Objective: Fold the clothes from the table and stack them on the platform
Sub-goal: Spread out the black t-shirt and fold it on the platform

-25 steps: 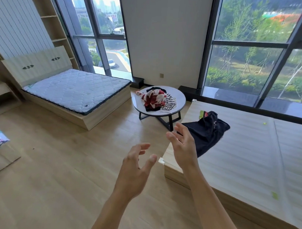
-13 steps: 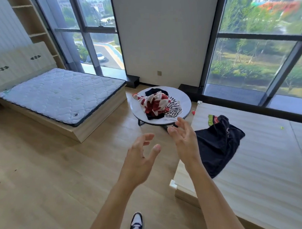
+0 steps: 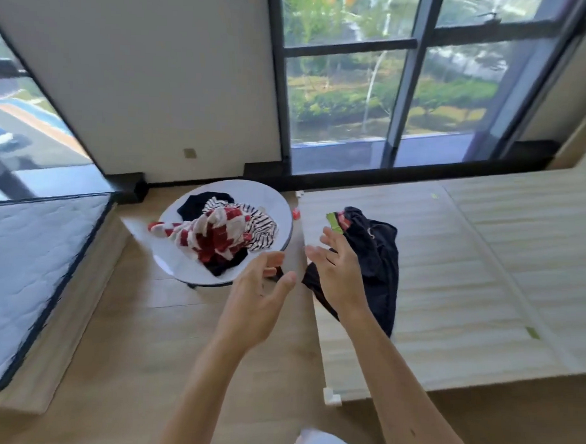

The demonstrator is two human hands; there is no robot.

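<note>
A round white table (image 3: pixel 275 204) holds a heap of clothes: a red and white checked garment (image 3: pixel 218 237) on top, a black-and-white striped one (image 3: pixel 261 227) beside it and a dark one (image 3: pixel 199 203) behind. To its right, a dark navy garment (image 3: pixel 377 254) lies crumpled on the pale wooden platform (image 3: pixel 466 271). My left hand (image 3: pixel 259 303) hovers in front of the table's near edge, fingers relaxed and empty. Over the platform's left edge, my right hand (image 3: pixel 339 270) is raised with spread fingers, above the navy garment and holding nothing.
A bed with a white mattress (image 3: pixel 27 272) stands at the left, with wooden floor (image 3: pixel 140 366) between it and the platform. Large windows (image 3: pixel 389 102) and a white wall (image 3: pixel 157 77) close the far side. A small red object (image 3: pixel 296 214) lies between table and platform.
I have moved closer to the table and platform, and the view has tilted down and right. Both hands stay raised and empty, now nearer the clothes.
</note>
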